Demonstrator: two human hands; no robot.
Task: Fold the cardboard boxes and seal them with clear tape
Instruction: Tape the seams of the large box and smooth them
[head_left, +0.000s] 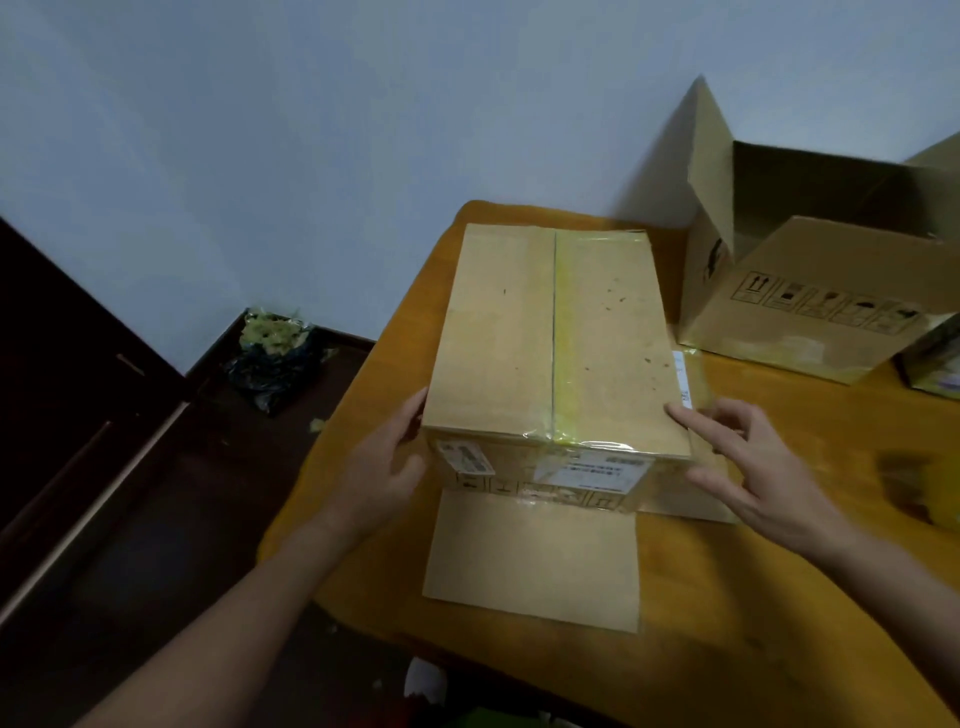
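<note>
A taped box (550, 338) sits between left hand (384, 457) and right hand (753, 462)

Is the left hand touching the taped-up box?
Touching. The head view shows the left hand pressed against the left side of the taped box, with its thumb along the box's edge and no gap between them.

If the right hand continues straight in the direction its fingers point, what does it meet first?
The taped cardboard box. The right hand points leftward at the box's upper right edge. Its index fingertip looks almost there already, but the depth is unclear.
</note>
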